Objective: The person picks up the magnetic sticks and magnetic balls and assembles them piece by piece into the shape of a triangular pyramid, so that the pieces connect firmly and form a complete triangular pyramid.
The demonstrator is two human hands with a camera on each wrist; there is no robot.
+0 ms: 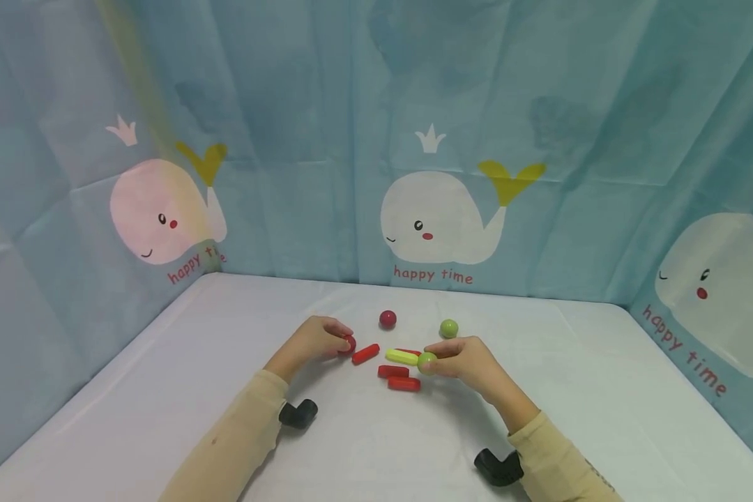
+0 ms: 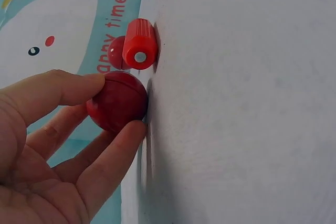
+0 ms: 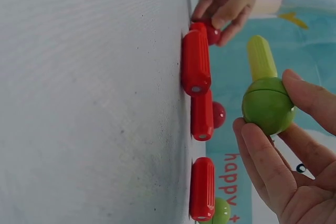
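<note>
While pinching red ball [image 2: 118,103] with left hand [image 1: 312,341], gripped green ball [image 3: 266,107] with right hand [image 1: 468,360], likely to support yellow stick [image 3: 261,57]

The head camera looked forward and down across the surface [image 1: 376,446]; both wrist cameras, close and turned sideways, looked low along it, sharing the left hand [image 1: 312,339] and red ball [image 2: 119,104].
</note>
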